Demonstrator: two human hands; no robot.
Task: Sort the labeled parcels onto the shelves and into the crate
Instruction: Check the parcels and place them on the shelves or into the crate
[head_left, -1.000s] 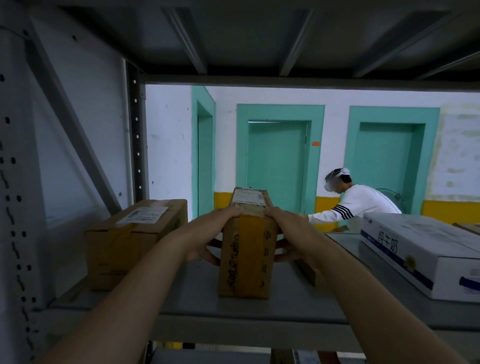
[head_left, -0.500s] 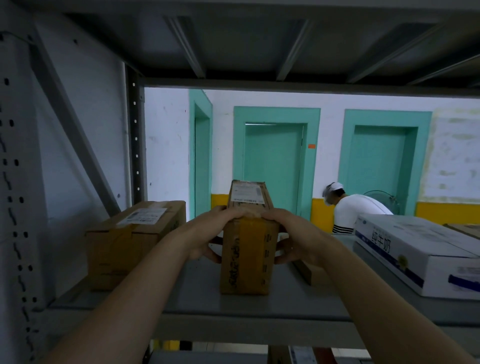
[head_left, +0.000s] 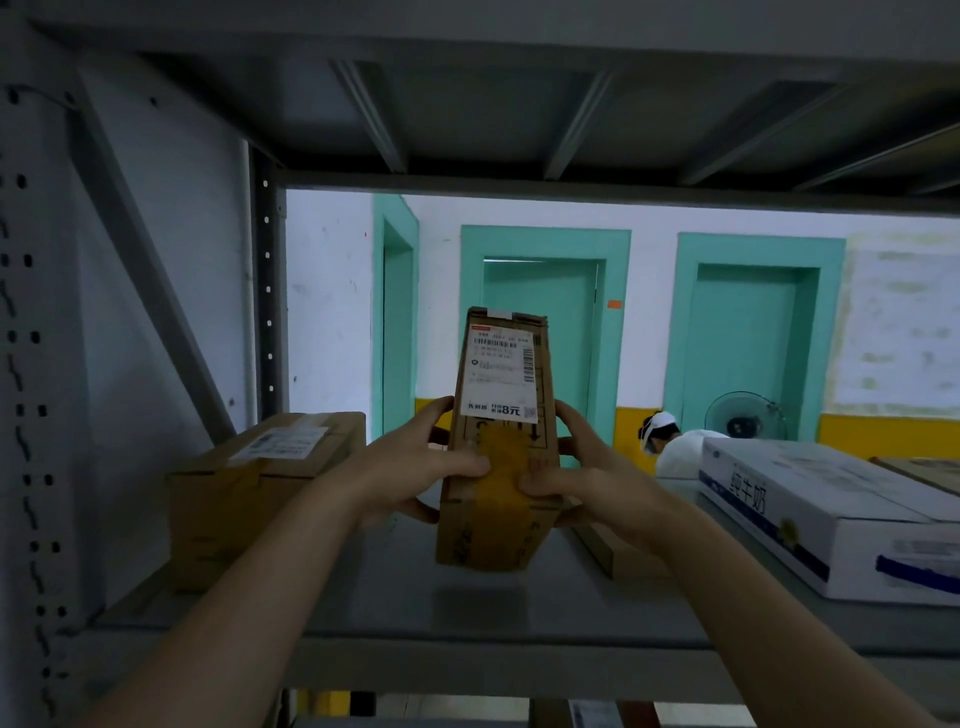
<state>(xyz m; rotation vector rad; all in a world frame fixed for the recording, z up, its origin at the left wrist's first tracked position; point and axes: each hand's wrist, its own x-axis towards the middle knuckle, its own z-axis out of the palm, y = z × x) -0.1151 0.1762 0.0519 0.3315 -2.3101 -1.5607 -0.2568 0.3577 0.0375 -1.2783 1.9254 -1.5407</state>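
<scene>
While both hands clamp it, narrow parcel (head_left: 496, 447) sits tilted above grey shelf (head_left: 467, 608), long axis near vertical, top leaning away, label face toward camera. Left hand (head_left: 421, 473) curled round left side, thumb on front tape. Right hand (head_left: 582, 480) mirrors it. Brown box (head_left: 260, 493) far left, white carton (head_left: 831, 514) right. Beyond: person (head_left: 675, 447), fan (head_left: 745, 418), teal doors (head_left: 540, 332).

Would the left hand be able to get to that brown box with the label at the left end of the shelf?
Probably yes, once it lets go. The left hand now grips the tall parcel together with the right hand. The brown box sits just beside it on the shelf, with nothing between.
</scene>
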